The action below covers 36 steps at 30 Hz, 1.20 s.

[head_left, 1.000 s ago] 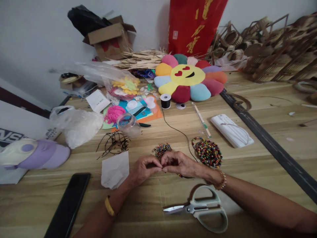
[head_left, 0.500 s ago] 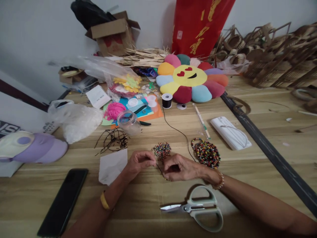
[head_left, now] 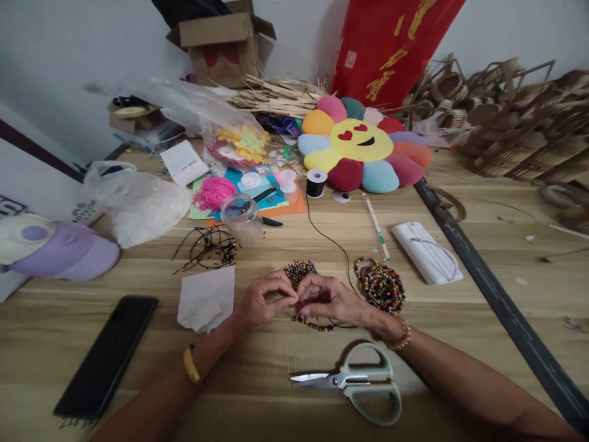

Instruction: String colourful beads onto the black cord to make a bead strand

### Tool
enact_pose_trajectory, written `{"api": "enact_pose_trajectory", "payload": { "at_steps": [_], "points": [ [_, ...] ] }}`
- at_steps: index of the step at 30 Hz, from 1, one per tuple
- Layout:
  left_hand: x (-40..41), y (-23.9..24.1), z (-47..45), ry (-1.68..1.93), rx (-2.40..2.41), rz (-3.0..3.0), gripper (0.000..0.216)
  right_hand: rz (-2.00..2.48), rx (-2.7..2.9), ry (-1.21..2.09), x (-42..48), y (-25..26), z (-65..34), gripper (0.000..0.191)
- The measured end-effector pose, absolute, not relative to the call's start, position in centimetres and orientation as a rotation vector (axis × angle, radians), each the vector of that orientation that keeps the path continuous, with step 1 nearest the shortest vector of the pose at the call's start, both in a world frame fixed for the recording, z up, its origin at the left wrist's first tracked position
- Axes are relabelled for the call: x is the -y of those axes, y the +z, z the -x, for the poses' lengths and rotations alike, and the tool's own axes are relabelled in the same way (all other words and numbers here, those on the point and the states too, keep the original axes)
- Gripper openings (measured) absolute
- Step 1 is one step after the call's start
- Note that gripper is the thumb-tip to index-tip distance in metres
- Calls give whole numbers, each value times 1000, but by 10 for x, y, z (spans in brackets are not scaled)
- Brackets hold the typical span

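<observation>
My left hand [head_left: 267,301] and my right hand [head_left: 329,299] meet above the table, thumbs and forefingers pinched together. Between their fingertips they hold thin black cord, mostly hidden by the fingers. A short string of multicoloured beads [head_left: 319,326] hangs just below my right hand. Black cord [head_left: 335,244] runs from a spool [head_left: 316,183] down toward my right wrist. Just behind the fingers lies a small pile of loose beads [head_left: 299,270]. Coiled bead strands [head_left: 381,285] sit to the right, and grey-handled scissors [head_left: 354,382] lie in front, blades pointing left.
White paper [head_left: 207,299], a black phone [head_left: 108,356] and cut black cords [head_left: 207,247] lie to the left. Farther back are a clear jar [head_left: 242,215], pink yarn [head_left: 215,193] and a flower cushion [head_left: 361,144]. A white power strip [head_left: 426,253] lies at right.
My right hand has shifted its grip and its fingertips now meet my left hand's. More of the beaded string shows below them. The whole view has shifted slightly.
</observation>
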<state>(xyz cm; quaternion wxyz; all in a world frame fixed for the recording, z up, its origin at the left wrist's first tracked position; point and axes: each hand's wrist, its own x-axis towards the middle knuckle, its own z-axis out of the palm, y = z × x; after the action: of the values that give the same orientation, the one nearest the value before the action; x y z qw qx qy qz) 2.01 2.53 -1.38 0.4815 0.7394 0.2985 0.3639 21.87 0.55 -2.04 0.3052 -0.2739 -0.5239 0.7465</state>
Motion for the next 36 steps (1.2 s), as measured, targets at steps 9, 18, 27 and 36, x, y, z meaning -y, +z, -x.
{"api": "enact_pose_trajectory", "payload": {
  "at_steps": [9, 18, 27, 36],
  "points": [
    [-22, -20, -21, 905, -691, -1890, 13, 870, 1475, 1896, -5, -24, -219, 25],
    [-24, -20, -19, 912, -698, -1902, 14, 839, 1380, 1902, -6, -29, -217, 27],
    [-27, -16, -16, 811, -855, -1853, 18, 1025, 1628, 1515, -3, -25, -215, 26],
    [-29, -30, -15, 817, -1067, -2019, 9, 1136, 1614, 1476, -2, -30, -214, 28]
  ]
}}
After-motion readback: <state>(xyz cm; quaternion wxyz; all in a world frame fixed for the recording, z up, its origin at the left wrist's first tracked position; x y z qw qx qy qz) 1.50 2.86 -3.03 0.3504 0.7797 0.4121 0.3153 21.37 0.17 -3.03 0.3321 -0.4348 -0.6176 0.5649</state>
